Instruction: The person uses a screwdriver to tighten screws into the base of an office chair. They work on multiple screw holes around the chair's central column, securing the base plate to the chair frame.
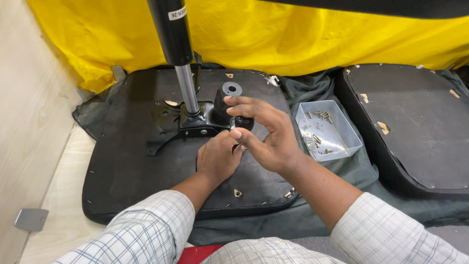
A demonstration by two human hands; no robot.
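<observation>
An upturned black chair seat (127,166) lies on a grey cloth, with a black metal mechanism plate (168,124) bolted to it. A gas-lift cylinder (181,58) rises from the plate. My right hand (266,134) has its fingers closed around a black knob (243,122) at the plate's right end, beside an upright black lever (221,105). My left hand (217,159) rests on the seat just below the plate, its fingers curled under my right hand; what it grips is hidden.
A clear plastic tray (342,132) with several screws sits right of the seat. A second upturned black seat pad (415,122) lies further right. Yellow cloth (293,34) hangs behind. A pale wooden panel (29,122) stands at the left.
</observation>
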